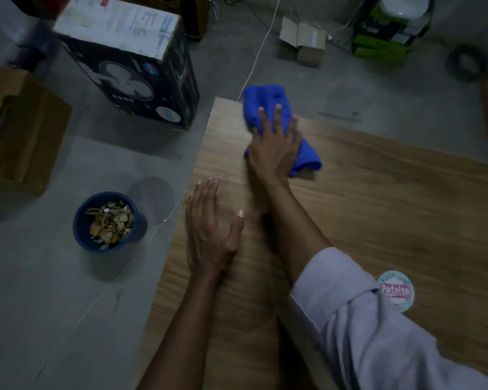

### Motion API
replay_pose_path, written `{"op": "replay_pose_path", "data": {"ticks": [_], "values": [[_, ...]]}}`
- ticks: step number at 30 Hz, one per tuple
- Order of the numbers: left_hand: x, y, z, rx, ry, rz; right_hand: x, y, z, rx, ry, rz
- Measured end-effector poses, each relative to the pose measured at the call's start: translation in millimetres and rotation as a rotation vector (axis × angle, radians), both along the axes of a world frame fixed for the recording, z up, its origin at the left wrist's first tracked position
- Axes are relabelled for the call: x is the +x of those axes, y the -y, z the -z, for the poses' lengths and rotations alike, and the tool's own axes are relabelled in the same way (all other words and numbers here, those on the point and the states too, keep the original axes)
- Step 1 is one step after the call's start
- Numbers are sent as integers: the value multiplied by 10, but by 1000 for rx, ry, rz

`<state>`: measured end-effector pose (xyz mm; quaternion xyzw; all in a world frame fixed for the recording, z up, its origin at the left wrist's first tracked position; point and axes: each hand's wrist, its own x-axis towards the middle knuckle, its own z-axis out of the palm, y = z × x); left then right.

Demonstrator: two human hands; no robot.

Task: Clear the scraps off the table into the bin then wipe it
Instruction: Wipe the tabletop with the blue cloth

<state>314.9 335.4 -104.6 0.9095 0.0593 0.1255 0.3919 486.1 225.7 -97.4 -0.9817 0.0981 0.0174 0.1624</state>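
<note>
Right hand (275, 147) presses flat on blue cloth (266, 97), covering its middle; left hand (209, 229) flat.

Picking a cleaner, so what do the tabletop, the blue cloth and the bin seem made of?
Tabletop: printed-looking wood grain, smooth with faint sheen, likely laminate or veneer. Blue cloth: soft, fuzzy folds, probably microfibre. Bin: smooth dark-blue moulded wall, probably plastic.

Blue bin (81, 220) of perhaps papery scraps (110, 224) beside wooden table (378, 209); bunched blue cloth (265, 98) at its far corner.
</note>
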Motion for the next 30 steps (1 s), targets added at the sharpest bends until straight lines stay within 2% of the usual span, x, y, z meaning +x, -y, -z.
{"op": "replay_pose_path", "data": {"ticks": [1,3,5,6,8,9,11,13,15,18,20,22,24,25,26,28,30], "values": [[-15,-1,-16,-19,-5,-17,14,-139,-44,53,-13,-129],[-33,-14,-50,-60,8,-46,-80,-288,-219,294,5,-352],[-42,-23,-58,-101,24,-77,-326,-105,-372,532,140,-348],[-39,-28,-60,-119,25,-90,-479,129,-378,559,229,-266],[-29,-34,-69,-121,15,-82,-775,780,-296,401,396,-3],[-25,-23,-80,-95,9,-59,-894,1144,-246,258,406,167],[-26,9,-88,-10,-3,21,-997,1634,-120,19,162,496],[-24,41,-67,71,2,98,-853,1737,-23,-53,-36,633],[-10,58,-42,111,17,126,-527,1550,-3,-72,-36,538],[-6,57,-55,86,13,99,-153,830,36,-92,-20,161],[-25,55,-86,72,19,82,-187,318,25,-89,8,-95],[-57,43,-105,53,30,73,-431,71,-74,31,-7,-331],[-76,33,-141,-2,24,34,-768,141,-215,283,-38,-509],[-85,33,-162,-28,17,13,-965,274,-290,420,-12,-522],[-95,40,-169,-45,18,3,-1168,454,-350,515,56,-448],[-150,77,-156,-42,23,10,-1547,957,-367,536,247,-89],[-204,128,-103,-4,15,49,-1773,1571,-313,324,355,308]]}}
